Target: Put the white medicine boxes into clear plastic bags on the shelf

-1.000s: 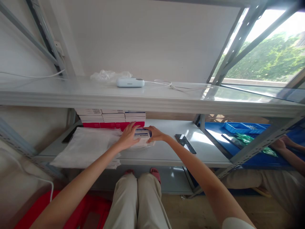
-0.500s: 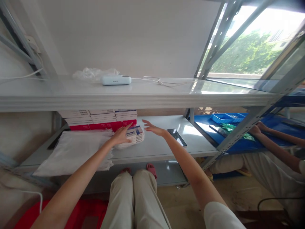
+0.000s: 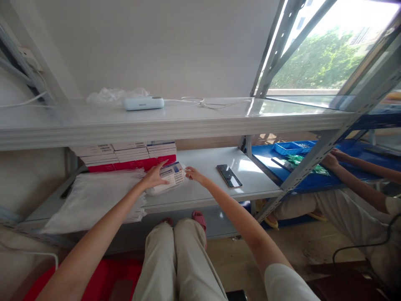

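A small stack of white boxes [image 3: 176,174] with blue print and barcodes lies on the lower shelf, inside a clear plastic bag [image 3: 163,189]. My left hand [image 3: 154,176] grips the stack's left end, thumb in front and fingers over the top. At its right end, my right hand [image 3: 194,174] has its fingers bent together on the bag's edge; the exact pinch is small to see. Left of the stack is a pile of flat clear bags [image 3: 100,194]. Behind stand rows of white boxes [image 3: 130,154] with red ones at the bottom.
A black phone [image 3: 229,176] lies right on the lower shelf [image 3: 200,196]. Above, the upper shelf [image 3: 200,119] carries a pale device [image 3: 143,103], a cable and crumpled plastic. At right, a co-worker's hands [image 3: 332,159] are near green packets and blue trays [image 3: 286,148]. A metal post [image 3: 308,167] stands between.
My right hand has moved left to the bag's right end, its fingers closing there. My left hand stays on the boxes. The view has shifted slightly.
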The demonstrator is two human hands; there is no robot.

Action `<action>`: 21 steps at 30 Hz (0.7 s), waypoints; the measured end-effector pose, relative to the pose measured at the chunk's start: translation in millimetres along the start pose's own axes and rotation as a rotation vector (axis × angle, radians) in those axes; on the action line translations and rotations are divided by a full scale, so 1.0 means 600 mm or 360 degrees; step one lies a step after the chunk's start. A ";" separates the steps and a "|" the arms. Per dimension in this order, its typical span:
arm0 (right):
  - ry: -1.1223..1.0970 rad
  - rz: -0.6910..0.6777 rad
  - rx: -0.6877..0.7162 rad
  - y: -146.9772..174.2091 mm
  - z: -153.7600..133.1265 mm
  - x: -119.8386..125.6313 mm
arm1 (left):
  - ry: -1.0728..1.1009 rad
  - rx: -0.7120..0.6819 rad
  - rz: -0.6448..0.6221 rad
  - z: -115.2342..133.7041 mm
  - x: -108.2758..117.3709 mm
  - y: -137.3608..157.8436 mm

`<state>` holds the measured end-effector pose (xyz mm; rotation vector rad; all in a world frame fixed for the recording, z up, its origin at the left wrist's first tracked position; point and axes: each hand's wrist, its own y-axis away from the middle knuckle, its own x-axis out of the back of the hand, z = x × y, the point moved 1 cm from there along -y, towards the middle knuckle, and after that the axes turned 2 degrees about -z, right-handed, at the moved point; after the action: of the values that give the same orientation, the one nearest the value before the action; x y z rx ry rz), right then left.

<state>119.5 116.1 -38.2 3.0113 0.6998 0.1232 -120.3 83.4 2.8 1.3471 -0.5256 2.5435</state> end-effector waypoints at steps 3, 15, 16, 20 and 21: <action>-0.0087 0.0033 -0.0013 0.003 -0.001 0.000 | -0.0151 0.0016 0.0012 0.006 0.001 0.002; -0.0439 0.0177 0.0220 0.031 -0.038 -0.018 | -0.0353 -0.0113 -0.0014 0.049 -0.016 0.007; -0.0449 0.0184 0.0237 0.035 -0.041 -0.021 | -0.0386 -0.0083 -0.0005 0.052 -0.018 0.007; -0.0491 0.0187 0.0213 0.047 -0.044 -0.028 | -0.0548 0.0023 0.0120 0.060 -0.024 0.008; -0.0487 0.0190 0.0196 0.048 -0.044 -0.031 | -0.0591 0.0032 0.0151 0.061 -0.027 0.009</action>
<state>113.1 82.6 -11.2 3.0838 0.5158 -0.3827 -85.3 63.2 7.4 1.8573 -0.6430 2.3800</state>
